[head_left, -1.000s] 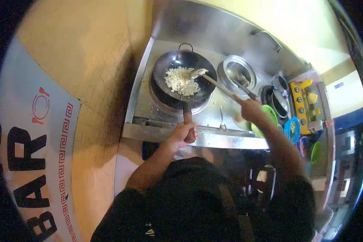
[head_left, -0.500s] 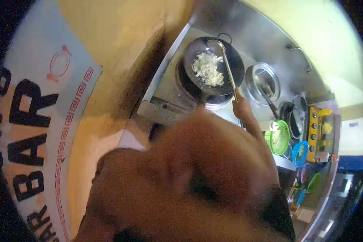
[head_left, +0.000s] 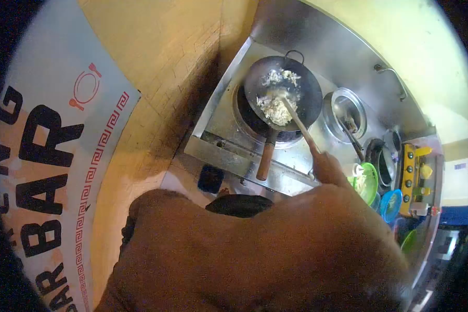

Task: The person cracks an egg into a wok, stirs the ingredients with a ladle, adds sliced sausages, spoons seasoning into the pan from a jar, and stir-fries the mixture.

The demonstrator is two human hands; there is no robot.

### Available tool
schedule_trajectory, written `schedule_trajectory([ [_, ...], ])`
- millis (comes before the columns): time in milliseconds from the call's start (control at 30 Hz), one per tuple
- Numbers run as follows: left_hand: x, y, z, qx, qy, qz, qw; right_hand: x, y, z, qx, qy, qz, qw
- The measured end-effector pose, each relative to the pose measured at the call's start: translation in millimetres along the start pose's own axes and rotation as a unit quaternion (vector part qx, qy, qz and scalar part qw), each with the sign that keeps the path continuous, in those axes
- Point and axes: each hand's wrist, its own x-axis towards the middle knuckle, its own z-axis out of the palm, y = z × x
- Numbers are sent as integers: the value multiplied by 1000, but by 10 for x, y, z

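Note:
In the head view, my right hand is closed around the handle of a long ladle. Its lower end lies among pale yellow-white food pieces in a dark wok. A second, smaller patch of the food is spread toward the far side. The wok tilts on the burner, its wooden handle pointing toward me with no hand on it. My left hand is not in view. A large brown, blurred part of my body fills the bottom.
Right of the wok sits a metal pot with a utensil in it. Further right are a dark pan, a green basket, a blue basket and a yellow stove with knobs. A printed banner hangs at left.
The ladle has moved from the wok's far rim down into the food, which is now split into two patches. The blurred brown shape has cleared from the wok handle. The view has shifted slightly.

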Motion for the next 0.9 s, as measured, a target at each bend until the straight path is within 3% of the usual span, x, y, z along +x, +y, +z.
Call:
schedule_trajectory([
  [100,-4,-1,-7,-9,-3,2,1000,-166,217,-148,-43,-33,34,998],
  [167,-13,-17,-16,-17,-3,0,1000,197,240,-56,87,8,58,994],
  [233,-60,-61,-84,-27,5,-11,1000,489,29,17,167,65,10,984],
  [300,-207,-189,-251,-37,65,-69,995,-194,-419,-496,3,69,-2,998],
  [367,-571,-549,-429,-46,170,-210,962,-305,-308,-344,-90,-15,-24,996],
  [400,-861,-866,-489,-39,222,-316,922,-324,-185,-265,-59,-36,-8,998],
  [467,-1491,-1653,-459,6,248,-542,803,-60,-51,-47,19,13,8,1000],
  [533,-1850,-2245,-238,40,208,-684,698,323,-21,126,114,119,1,986],
  [633,-2079,-2913,235,-275,435,-599,613,184,-248,164,127,60,-42,989],
  [700,-2311,-3449,349,-340,437,-557,619,-445,-405,-297,46,-52,-58,996],
  [733,-2335,-3602,422,-374,439,-533,620,-571,-365,-257,35,-54,-35,997],
  [833,-1697,-3034,673,-360,453,-479,660,-600,141,-131,1,-26,-22,999],
  [867,-1413,-2712,690,-403,498,-468,609,-566,331,-216,45,3,-12,999],
  [900,-1383,-2702,724,-383,493,-477,619,-607,422,-424,146,-24,-3,989],
])
